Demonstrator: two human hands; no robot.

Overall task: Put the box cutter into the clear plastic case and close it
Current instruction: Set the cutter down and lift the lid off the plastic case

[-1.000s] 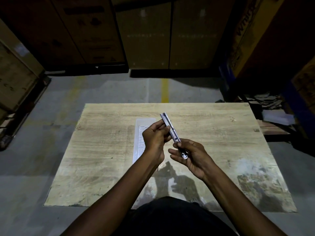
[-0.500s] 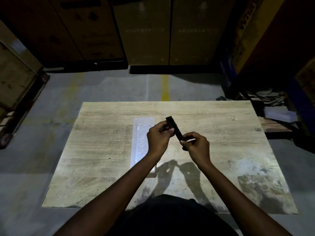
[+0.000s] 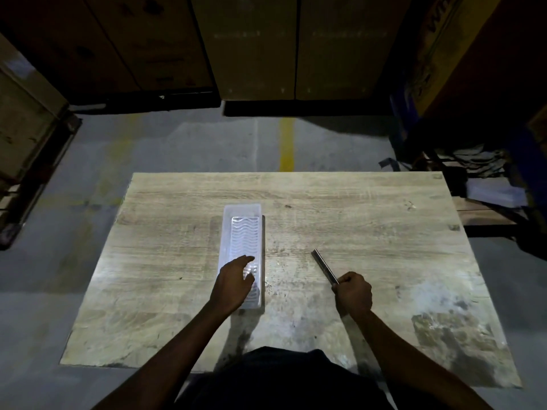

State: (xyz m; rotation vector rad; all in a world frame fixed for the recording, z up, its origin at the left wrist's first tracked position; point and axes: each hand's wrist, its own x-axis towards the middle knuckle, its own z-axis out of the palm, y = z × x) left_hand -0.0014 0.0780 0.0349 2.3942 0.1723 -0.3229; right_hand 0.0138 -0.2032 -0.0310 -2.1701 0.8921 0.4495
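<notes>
A long clear plastic case point(image 3: 243, 232) with a wavy ribbed top lies lengthwise on the wooden table point(image 3: 355, 208), left of centre. My left hand point(image 3: 233, 284) rests over its near end, fingers spread, holding nothing. To the right, my right hand point(image 3: 352, 292) is closed around the near end of the slim box cutter point(image 3: 323, 264), which points away and to the left, low over the table. Whether the case's lid is open or shut is not clear from above.
Large cardboard boxes point(image 3: 254, 45) stand on the floor beyond the table. At the left is a wooden pallet point(image 3: 32, 161), at the right dark shelving with scraps of paper point(image 3: 491, 187). The grey floor carries a yellow line point(image 3: 287, 143).
My hands have parted. The left hand let go of the box cutter and moved left and down onto the case. The right hand carried the cutter to the right and lower.
</notes>
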